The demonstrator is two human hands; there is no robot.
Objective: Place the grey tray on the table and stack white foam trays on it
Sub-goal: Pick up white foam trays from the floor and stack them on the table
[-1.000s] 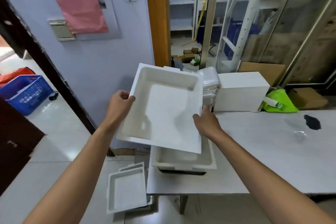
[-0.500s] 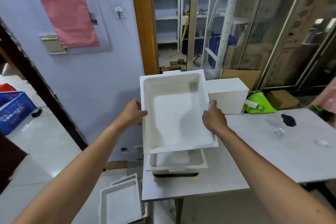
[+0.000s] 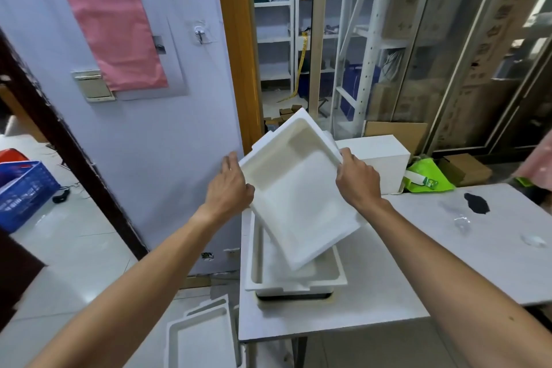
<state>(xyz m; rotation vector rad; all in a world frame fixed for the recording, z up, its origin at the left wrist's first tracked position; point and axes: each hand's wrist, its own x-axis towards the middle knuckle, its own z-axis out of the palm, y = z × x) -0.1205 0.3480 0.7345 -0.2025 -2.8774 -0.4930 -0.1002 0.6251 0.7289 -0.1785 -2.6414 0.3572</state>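
Two white foam trays [image 3: 203, 334] lie on the floor beside the near left corner of the counter [image 3: 328, 317].

On the counter, near its left edge, sits the grey tray [image 3: 294, 297]. Only its dark near rim shows, below a white foam tray [image 3: 339, 273] nested on top of it.

A second foam tray [image 3: 298, 197] is held above this stack, tilted and rotated, open side towards the camera, with its lower corner over the stacked tray's cavity.
- Left hand [image 3: 228, 188]: grips the left rim of the held tray, thumb on the front face.
- Right hand [image 3: 357, 179]: grips the right rim, fingers curled over the edge.

Behind the held tray stand a white box [image 3: 379, 155] and a green bag [image 3: 427, 176]. The white label on the bag is too small to read.

A blue crate [image 3: 24, 191] stands on the floor at far left. A pink sheet [image 3: 116, 36] hangs on the wall.

Cardboard boxes [image 3: 501, 39] behind the glass carry printed characters, too blurred to read.
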